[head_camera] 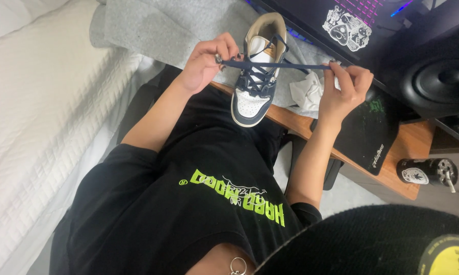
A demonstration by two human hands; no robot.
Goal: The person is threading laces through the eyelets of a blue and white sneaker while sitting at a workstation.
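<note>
- Wooden desk (402, 145): bears the sneaker at its near edge, beside a black mouse pad (372, 132).
- Navy-and-white sneaker (255, 76): sole down, long axis running away from the person, toe nearest the body.
- Left hand (206, 61): raised, fingers pinched on one end of the navy shoelace (280, 65).
- Right hand (346, 89): pinched on the other end (lace taut, crosswise above the shoe).

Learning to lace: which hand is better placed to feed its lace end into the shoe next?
Probably left: the left hand pinches the navy lace right beside the sneaker, while the right hand holds it farther out, over the white cloth.
</note>
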